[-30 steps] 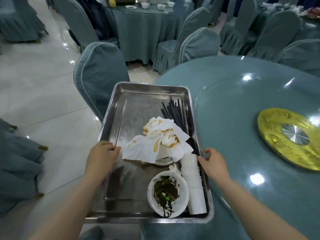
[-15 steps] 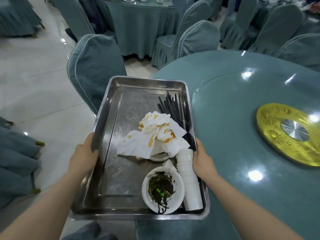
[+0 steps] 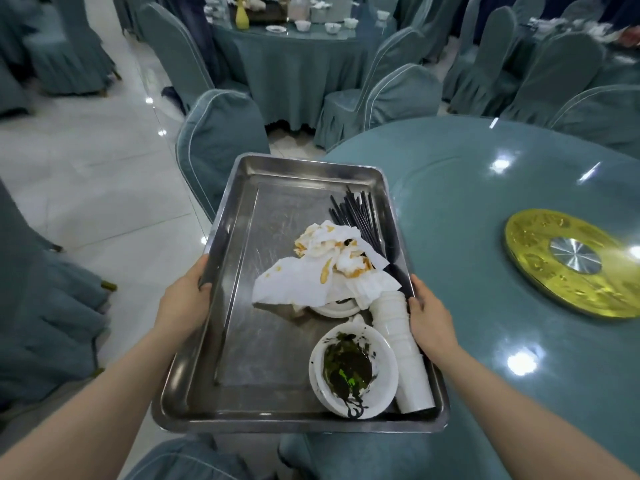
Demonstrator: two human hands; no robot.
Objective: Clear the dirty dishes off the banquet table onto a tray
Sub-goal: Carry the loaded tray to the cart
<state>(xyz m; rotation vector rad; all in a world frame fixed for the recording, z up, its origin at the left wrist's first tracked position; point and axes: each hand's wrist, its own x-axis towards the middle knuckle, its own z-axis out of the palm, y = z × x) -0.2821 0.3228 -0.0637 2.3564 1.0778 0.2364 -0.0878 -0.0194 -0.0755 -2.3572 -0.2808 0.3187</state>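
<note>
Inside rectangular steel tray [image 3: 242, 341], crumpled napkins [image 3: 322, 275]

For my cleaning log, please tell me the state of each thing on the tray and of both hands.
Rectangular steel tray: held at both long sides.
Left hand: grips left rim.
Right hand: grips right rim.
White round bowl: dirty, dark residue.
White paper napkins: crumpled, orange-stained.
White cup stack: lying down.
Black chopsticks: bundled.
</note>
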